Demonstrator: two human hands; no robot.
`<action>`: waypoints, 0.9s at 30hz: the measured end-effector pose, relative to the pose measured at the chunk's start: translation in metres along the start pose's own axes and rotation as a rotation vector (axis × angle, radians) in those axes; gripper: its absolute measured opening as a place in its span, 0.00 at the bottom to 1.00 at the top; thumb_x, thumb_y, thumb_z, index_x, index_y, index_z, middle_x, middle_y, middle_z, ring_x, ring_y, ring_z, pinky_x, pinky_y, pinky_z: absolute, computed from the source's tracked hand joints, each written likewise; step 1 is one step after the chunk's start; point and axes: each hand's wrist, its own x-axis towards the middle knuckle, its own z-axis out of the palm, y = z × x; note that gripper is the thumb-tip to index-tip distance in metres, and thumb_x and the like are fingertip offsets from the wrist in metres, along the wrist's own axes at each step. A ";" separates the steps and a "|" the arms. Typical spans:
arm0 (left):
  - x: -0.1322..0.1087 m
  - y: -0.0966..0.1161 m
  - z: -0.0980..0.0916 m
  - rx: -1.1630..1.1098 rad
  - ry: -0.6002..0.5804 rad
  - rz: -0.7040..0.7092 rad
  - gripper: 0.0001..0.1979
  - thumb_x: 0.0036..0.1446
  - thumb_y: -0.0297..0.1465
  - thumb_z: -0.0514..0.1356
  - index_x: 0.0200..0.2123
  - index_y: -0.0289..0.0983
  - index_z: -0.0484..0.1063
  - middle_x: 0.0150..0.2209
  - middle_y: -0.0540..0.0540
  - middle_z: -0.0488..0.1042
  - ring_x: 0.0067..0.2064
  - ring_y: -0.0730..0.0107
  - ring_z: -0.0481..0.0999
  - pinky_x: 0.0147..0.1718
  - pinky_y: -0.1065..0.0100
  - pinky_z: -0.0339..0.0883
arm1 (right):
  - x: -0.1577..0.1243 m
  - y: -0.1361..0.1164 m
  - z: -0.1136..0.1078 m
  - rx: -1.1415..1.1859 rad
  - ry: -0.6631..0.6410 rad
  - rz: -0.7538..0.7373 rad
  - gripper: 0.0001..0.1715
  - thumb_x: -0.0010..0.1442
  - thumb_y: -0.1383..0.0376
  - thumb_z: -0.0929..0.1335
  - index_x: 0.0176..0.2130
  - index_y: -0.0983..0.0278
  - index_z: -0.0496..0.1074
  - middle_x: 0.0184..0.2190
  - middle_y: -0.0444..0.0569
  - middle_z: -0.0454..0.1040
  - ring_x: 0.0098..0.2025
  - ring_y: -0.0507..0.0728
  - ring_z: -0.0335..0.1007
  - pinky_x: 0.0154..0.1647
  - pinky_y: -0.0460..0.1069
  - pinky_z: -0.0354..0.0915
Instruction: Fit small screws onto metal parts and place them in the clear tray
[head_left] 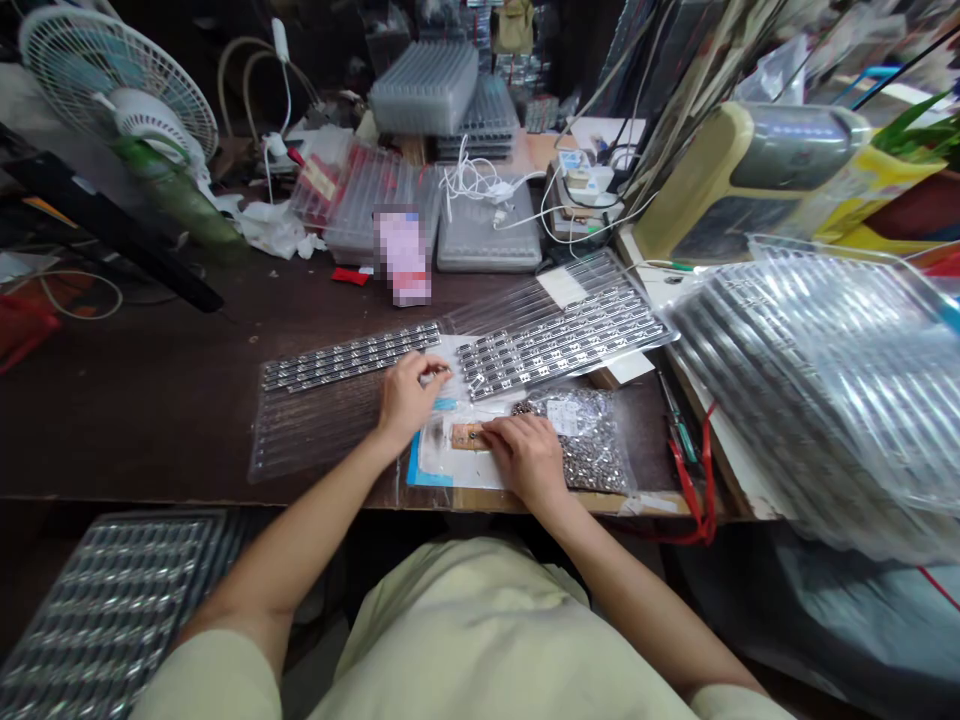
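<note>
My left hand (409, 398) is closed in a pinch above the gap between two clear ribbed trays; whatever its fingertips hold is too small to make out. A small tan block (463, 436) with dark spots lies on a white sheet with blue edges (430, 474). Closed fingers of my right hand (531, 458) grip the block's right end. Beside that hand lies a clear bag of small shiny metal parts (600, 450). Rows of dark strips with silvery pieces fill part of the left tray (315, 430) and the right tray (517, 300).
A phone-like pink object (405, 258) leans against stacked clear trays (375, 200) at the back. A fan (120, 80) stands at the left. Stacked plastic trays (825, 380) crowd the right side, near a screwdriver (679, 425) and red straps (697, 500). More filled trays (112, 600) sit below left.
</note>
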 end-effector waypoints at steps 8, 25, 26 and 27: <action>0.040 -0.047 -0.007 0.320 0.027 -0.056 0.06 0.55 0.35 0.61 0.32 0.42 0.79 0.40 0.44 0.72 0.45 0.57 0.68 0.45 0.57 0.57 | 0.008 -0.007 0.013 0.030 -0.023 0.024 0.09 0.60 0.57 0.69 0.33 0.55 0.78 0.35 0.43 0.77 0.38 0.53 0.64 0.41 0.51 0.53; 0.064 -0.006 0.018 0.130 -0.161 0.030 0.05 0.55 0.31 0.60 0.31 0.37 0.76 0.34 0.44 0.78 0.39 0.61 0.74 0.44 0.59 0.62 | -0.013 0.004 -0.003 -0.264 -0.083 -0.082 0.08 0.63 0.64 0.66 0.43 0.60 0.73 0.39 0.46 0.74 0.39 0.56 0.60 0.41 0.51 0.52; 0.059 -0.007 0.012 0.049 -0.158 0.002 0.06 0.55 0.32 0.60 0.32 0.37 0.75 0.34 0.44 0.78 0.37 0.63 0.75 0.42 0.61 0.64 | -0.013 0.004 -0.003 -0.265 -0.079 -0.081 0.06 0.63 0.64 0.66 0.41 0.60 0.73 0.37 0.46 0.74 0.39 0.56 0.60 0.41 0.51 0.52; 0.050 -0.008 0.006 -0.055 -0.168 -0.030 0.07 0.55 0.32 0.59 0.35 0.36 0.75 0.34 0.45 0.77 0.36 0.65 0.75 0.39 0.63 0.66 | -0.013 0.004 -0.002 -0.271 -0.074 -0.078 0.05 0.63 0.64 0.66 0.39 0.61 0.72 0.36 0.46 0.73 0.38 0.56 0.60 0.40 0.51 0.52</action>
